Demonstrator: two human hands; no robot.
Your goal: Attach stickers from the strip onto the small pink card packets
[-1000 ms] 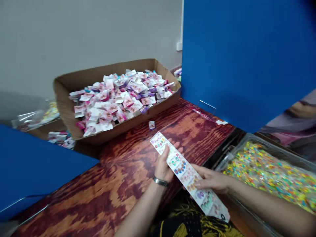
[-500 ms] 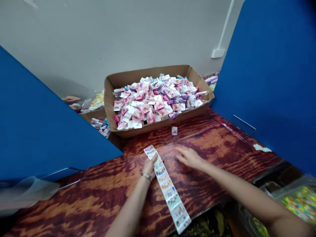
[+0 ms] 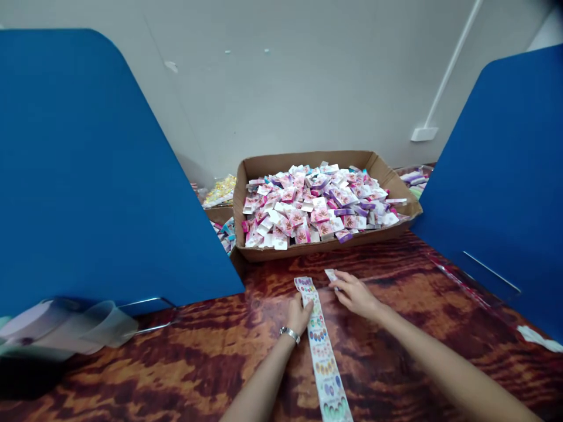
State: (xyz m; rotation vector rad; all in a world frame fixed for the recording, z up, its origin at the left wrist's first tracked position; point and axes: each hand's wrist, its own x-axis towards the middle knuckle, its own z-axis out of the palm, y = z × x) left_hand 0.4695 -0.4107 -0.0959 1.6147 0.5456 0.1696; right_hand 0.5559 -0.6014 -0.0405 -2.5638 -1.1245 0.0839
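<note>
My left hand (image 3: 299, 313) is closed on a long white sticker strip (image 3: 324, 366) printed with rows of colourful oval shapes. The strip runs from just past my fingers down toward the bottom of the view. A metal-banded watch sits on that wrist. Just right of the strip's far end, my right hand (image 3: 355, 295) pinches a small printed carton (image 3: 331, 276) between thumb and fingers. The carton is partly covered by the fingers.
A cardboard box (image 3: 264, 254) heaped with small pink, purple and white cartons (image 3: 319, 205) stands at the back. Blue partitions (image 3: 101, 176) flank the wood-patterned table (image 3: 197, 357). Rolls of tape-like material (image 3: 70, 328), blurred, are at left; a white scrap (image 3: 540, 339) lies at right.
My right hand has reached forward and taken hold of the small carton that lay on the table. The left hand keeps the strip. The whole view has shifted.
</note>
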